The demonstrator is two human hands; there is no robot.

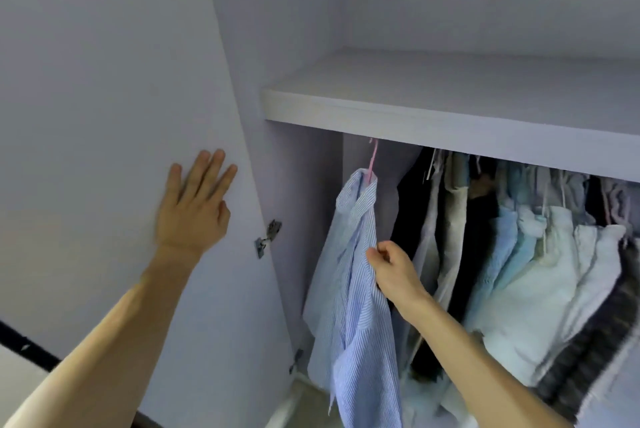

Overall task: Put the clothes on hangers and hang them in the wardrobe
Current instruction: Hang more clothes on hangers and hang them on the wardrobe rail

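A blue-and-white striped shirt (pixel 353 275) hangs on a pink hanger (pixel 373 159) at the left end of the wardrobe's hanging space, under the shelf. My right hand (pixel 394 271) pinches the shirt's front edge at about chest height, fingers curled on the fabric. My left hand (pixel 194 206) lies flat with straight fingers against the inner face of the open wardrobe door (pixel 114 116). The rail itself is hidden behind the shelf's front edge.
A white shelf (pixel 450 105) runs above the clothes. To the right of the striped shirt hang several garments (pixel 519 254), dark, beige, pale blue and white, packed close. A metal hinge (pixel 267 237) joins door and side panel.
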